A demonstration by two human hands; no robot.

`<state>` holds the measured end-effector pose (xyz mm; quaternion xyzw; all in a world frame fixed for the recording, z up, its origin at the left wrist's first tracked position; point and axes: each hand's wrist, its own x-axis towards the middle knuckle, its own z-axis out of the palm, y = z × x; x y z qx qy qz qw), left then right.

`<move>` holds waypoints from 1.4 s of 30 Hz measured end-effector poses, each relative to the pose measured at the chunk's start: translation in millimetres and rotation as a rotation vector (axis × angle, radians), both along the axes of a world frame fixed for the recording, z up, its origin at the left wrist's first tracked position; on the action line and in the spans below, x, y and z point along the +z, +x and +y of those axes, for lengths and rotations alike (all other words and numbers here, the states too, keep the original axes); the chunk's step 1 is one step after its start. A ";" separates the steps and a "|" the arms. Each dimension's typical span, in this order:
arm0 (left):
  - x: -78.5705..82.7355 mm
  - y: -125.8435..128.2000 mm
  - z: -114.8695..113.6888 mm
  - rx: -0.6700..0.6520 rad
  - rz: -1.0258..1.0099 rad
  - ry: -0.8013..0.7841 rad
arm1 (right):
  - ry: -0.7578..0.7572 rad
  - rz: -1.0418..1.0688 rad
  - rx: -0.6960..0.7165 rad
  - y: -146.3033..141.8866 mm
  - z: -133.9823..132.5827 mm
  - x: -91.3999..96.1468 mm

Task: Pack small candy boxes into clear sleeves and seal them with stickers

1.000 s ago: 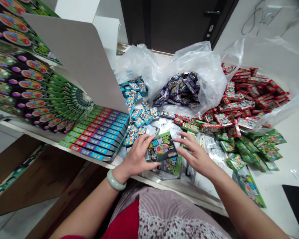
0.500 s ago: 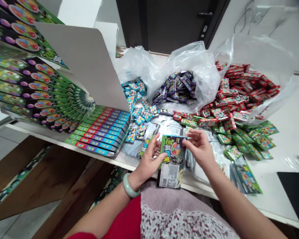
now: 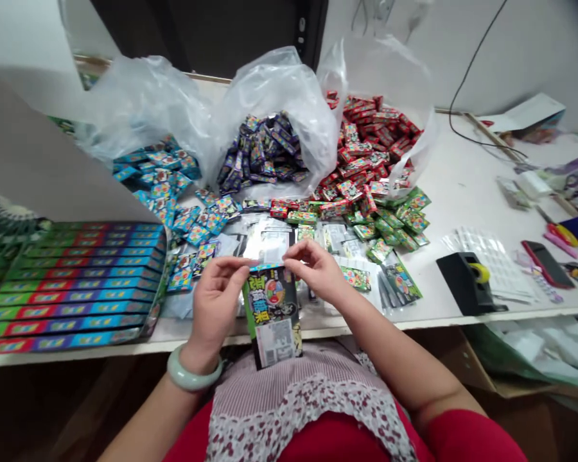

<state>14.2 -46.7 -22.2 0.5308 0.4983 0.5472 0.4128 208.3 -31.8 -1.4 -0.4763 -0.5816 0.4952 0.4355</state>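
My left hand (image 3: 215,301) and my right hand (image 3: 315,269) both pinch the top edge of a dark green printed packet (image 3: 272,314), held upright over the table's front edge. A light blue strip shows at the packet's mouth between my fingers. A pale green bangle (image 3: 192,376) circles my left wrist. Just behind my hands lie flat clear sleeves and more green packets (image 3: 399,282).
Plastic bags hold heaps of small blue boxes (image 3: 158,173), purple boxes (image 3: 262,151) and red boxes (image 3: 366,135); loose green ones (image 3: 407,221) lie beside them. Stacked flat cartons (image 3: 72,282) fill the left. A black tape dispenser (image 3: 467,282), a red phone (image 3: 546,263) and a sticker sheet (image 3: 494,256) sit right.
The view swung right and down. The packet turned upright, and my right hand moved onto its top edge; both hands now pinch its opening.
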 end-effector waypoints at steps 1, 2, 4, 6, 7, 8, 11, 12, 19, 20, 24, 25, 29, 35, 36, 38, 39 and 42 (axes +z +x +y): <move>1.4 1.1 0.7 -0.001 -0.017 -0.014 | -0.030 0.021 0.008 1.5 0.7 2.5; 3.3 1.4 0.8 -0.010 -0.009 -0.014 | -0.034 0.018 0.025 3.1 0.6 5.1; 8.2 1.1 -0.1 -0.061 0.051 0.021 | 0.017 -0.039 0.085 6.2 -0.8 9.9; 14.3 1.1 -0.7 -0.107 0.099 0.056 | 0.059 -0.099 0.131 7.9 -1.0 14.2; 17.4 1.4 -0.5 -0.119 0.104 0.057 | 0.052 -0.115 0.143 7.9 -0.1 15.9; 20.4 2.0 0.2 -0.118 0.100 0.043 | 0.027 -0.119 0.145 7.2 1.5 17.6; 28.2 3.2 3.4 -0.094 0.077 -0.039 | -0.079 -0.094 0.177 2.4 7.8 22.7; 30.3 3.1 4.3 -0.092 0.069 -0.063 | -0.099 -0.090 0.195 0.7 9.3 24.8; 36.9 -9.3 3.2 -0.263 0.041 -0.021 | 0.001 -0.236 0.328 0.0 3.2 38.6; 36.9 -12.5 3.0 -0.316 0.029 -0.012 | 0.044 -0.255 0.339 1.4 1.2 38.5; 34.7 -25.4 2.8 -0.471 0.019 0.000 | 0.272 -0.314 0.341 9.1 -6.9 29.5; 33.4 -28.2 2.5 -0.494 0.031 0.014 | 0.323 -0.326 0.326 11.1 -9.1 25.8; 26.6 -34.0 -0.6 -0.560 0.076 0.067 | 0.390 -0.354 0.247 16.3 -18.2 11.2; 18.1 -23.7 -4.7 -0.435 0.106 -0.008 | 0.425 -0.316 0.144 8.8 -23.4 -4.8; 17.4 -21.0 -4.7 -0.415 0.109 -0.001 | 0.430 -0.305 0.121 5.7 -24.2 -6.4; 16.3 -16.5 -4.3 -0.401 0.145 0.049 | 0.429 -0.280 0.069 -0.2 -26.7 -7.6; 15.7 -15.0 -3.9 -0.393 0.172 0.076 | 0.421 -0.264 0.050 -1.5 -27.8 -7.3; 11.6 -13.9 -0.7 -0.302 0.228 0.100 | 0.333 -0.212 0.059 12.8 -25.9 -6.8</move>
